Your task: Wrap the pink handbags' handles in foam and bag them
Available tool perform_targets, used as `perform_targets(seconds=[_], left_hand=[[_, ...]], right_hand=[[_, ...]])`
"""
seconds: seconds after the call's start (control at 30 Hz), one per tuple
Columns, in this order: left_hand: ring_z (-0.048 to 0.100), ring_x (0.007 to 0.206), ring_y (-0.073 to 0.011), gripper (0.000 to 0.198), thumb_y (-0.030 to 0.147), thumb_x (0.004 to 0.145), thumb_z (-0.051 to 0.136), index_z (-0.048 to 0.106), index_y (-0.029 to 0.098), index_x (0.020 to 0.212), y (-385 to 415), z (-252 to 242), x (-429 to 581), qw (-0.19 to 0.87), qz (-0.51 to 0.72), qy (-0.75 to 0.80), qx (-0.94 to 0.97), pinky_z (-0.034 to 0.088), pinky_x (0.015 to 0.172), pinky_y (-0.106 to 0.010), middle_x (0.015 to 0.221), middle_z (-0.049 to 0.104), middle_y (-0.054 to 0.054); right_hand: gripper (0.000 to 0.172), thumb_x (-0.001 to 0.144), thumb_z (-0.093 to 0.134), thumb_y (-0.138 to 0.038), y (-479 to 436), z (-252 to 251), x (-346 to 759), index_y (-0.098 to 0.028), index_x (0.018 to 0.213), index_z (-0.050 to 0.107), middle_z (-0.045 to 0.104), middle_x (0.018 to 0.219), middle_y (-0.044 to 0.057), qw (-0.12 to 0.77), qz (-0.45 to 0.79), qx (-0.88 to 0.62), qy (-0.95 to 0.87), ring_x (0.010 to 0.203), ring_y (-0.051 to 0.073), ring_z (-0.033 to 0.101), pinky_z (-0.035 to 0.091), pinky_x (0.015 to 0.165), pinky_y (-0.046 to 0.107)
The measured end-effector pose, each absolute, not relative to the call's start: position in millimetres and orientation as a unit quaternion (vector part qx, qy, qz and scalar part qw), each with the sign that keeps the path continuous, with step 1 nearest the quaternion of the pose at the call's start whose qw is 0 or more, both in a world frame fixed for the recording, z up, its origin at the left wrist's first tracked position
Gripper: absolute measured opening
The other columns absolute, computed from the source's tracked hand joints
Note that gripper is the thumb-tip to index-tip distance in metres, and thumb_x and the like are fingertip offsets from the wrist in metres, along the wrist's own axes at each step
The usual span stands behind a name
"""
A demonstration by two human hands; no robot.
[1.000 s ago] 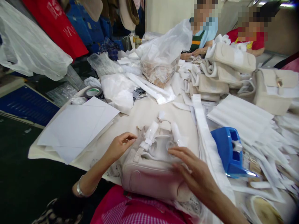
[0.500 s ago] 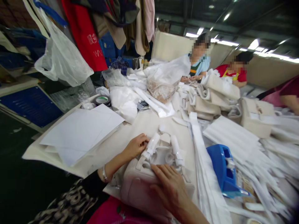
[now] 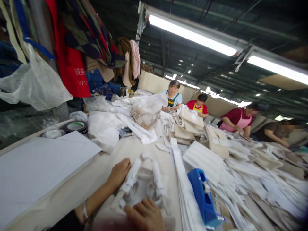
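While the left hand (image 3: 119, 173) sits half-curled against the near wrapped handle (image 3: 132, 177) of the bag (image 3: 141, 196), its fingertips are tucked behind the wrap, so there's no telling if it's actually gripping or just touching. The right hand (image 3: 144, 215) is at the bottom edge, partly cut off. It lies loose and flat on top of the bag with fingers relaxed, not grabbing anything.

The bag is pale and sits right at the person's edge of the table (image 3: 134, 146), between both hands. Its body is blurry, and its second handle (image 3: 157, 177) is also wrapped in white.

Just right of it runs a long white strip (image 3: 179, 166), then a blue tape dispenser (image 3: 201, 195). Left of the arm there's a stack of white sheets (image 3: 40, 163), with a tape roll (image 3: 75, 126) behind it. Farther back sit a plastic sack (image 3: 145, 110) and a pile of more pale bags (image 3: 187, 123). Other people are working along the far side.
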State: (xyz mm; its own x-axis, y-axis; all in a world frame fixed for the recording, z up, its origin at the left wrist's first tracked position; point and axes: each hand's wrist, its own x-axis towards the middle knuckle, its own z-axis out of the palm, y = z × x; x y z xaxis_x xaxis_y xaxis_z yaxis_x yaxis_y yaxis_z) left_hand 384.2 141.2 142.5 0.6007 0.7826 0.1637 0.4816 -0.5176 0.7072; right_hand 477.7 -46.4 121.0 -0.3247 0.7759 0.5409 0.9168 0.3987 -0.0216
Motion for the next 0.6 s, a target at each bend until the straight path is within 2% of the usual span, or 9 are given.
perform_targets(seconds=[0.07,0.1,0.2,0.27,0.37,0.43,0.53,0.6], left_hand=[[0.057,0.073,-0.0208,0.018,0.025,0.086,0.042,0.048,0.021,0.070,148,146,388,0.320,0.233,0.380,0.836,0.037,0.069,-0.031,0.073,0.060,-0.004],[0.056,0.076,-0.0199,0.016,0.024,0.086,0.043,0.049,0.021,0.071,154,146,390,0.326,0.224,0.382,0.835,0.039,0.070,-0.030,0.075,0.060,-0.003],[0.056,0.077,-0.0170,0.007,0.023,0.081,0.053,0.054,0.019,0.076,166,141,379,0.352,0.199,0.388,0.828,0.042,0.071,-0.027,0.076,0.060,-0.001],[0.057,0.079,-0.0159,0.007,0.026,0.083,0.055,0.055,0.019,0.082,160,147,360,0.358,0.208,0.394,0.820,0.044,0.073,-0.026,0.081,0.061,0.000],[0.058,0.084,-0.0157,0.019,0.036,0.089,0.054,0.057,0.018,0.090,127,166,326,0.414,0.238,0.336,0.812,0.046,0.078,-0.027,0.087,0.062,-0.001],[0.059,0.090,-0.0177,0.034,0.043,0.083,0.063,0.058,0.018,0.106,98,174,308,0.450,0.240,0.274,0.815,0.048,0.084,-0.029,0.097,0.061,-0.003],[0.054,0.106,-0.0230,0.072,0.046,0.072,0.077,0.046,0.025,0.134,69,169,294,0.422,0.227,0.253,0.841,0.045,0.097,-0.036,0.117,0.055,-0.007],[0.051,0.112,-0.0244,0.074,0.044,0.073,0.076,0.044,0.029,0.138,63,160,294,0.408,0.224,0.268,0.844,0.042,0.101,-0.039,0.120,0.053,-0.006]], right_hand=[[0.042,0.082,0.061,-0.025,-55,155,481,-0.025,0.124,0.055,0.069,0.085,0.003,0.215,-0.038,-0.594,-0.774,0.076,0.022,0.057,0.040,0.065,0.036],[0.040,0.084,0.059,-0.021,-57,166,483,-0.024,0.124,0.056,0.069,0.090,0.005,0.212,-0.020,-0.604,-0.768,0.081,0.023,0.057,0.040,0.070,0.037],[0.037,0.088,0.057,-0.020,-57,173,488,-0.022,0.125,0.056,0.068,0.099,0.007,0.207,0.022,-0.608,-0.766,0.089,0.024,0.055,0.038,0.075,0.039],[0.037,0.089,0.056,-0.020,-58,167,486,-0.021,0.127,0.056,0.068,0.103,0.007,0.212,0.029,-0.606,-0.766,0.090,0.025,0.054,0.038,0.076,0.040],[0.036,0.091,0.053,-0.021,-61,162,482,-0.019,0.127,0.056,0.067,0.107,0.009,0.223,0.017,-0.604,-0.765,0.090,0.025,0.054,0.039,0.077,0.041],[0.035,0.092,0.052,-0.022,-63,162,479,-0.018,0.126,0.057,0.067,0.107,0.010,0.226,0.008,-0.607,-0.762,0.091,0.025,0.055,0.041,0.078,0.041],[0.036,0.093,0.051,-0.022,-63,165,476,-0.018,0.128,0.056,0.067,0.109,0.010,0.228,0.010,-0.612,-0.757,0.094,0.025,0.056,0.044,0.080,0.042],[0.039,0.091,0.053,-0.022,-65,165,479,-0.020,0.130,0.055,0.063,0.120,0.010,0.245,0.005,-0.613,-0.751,0.105,0.026,0.054,0.045,0.089,0.044]])
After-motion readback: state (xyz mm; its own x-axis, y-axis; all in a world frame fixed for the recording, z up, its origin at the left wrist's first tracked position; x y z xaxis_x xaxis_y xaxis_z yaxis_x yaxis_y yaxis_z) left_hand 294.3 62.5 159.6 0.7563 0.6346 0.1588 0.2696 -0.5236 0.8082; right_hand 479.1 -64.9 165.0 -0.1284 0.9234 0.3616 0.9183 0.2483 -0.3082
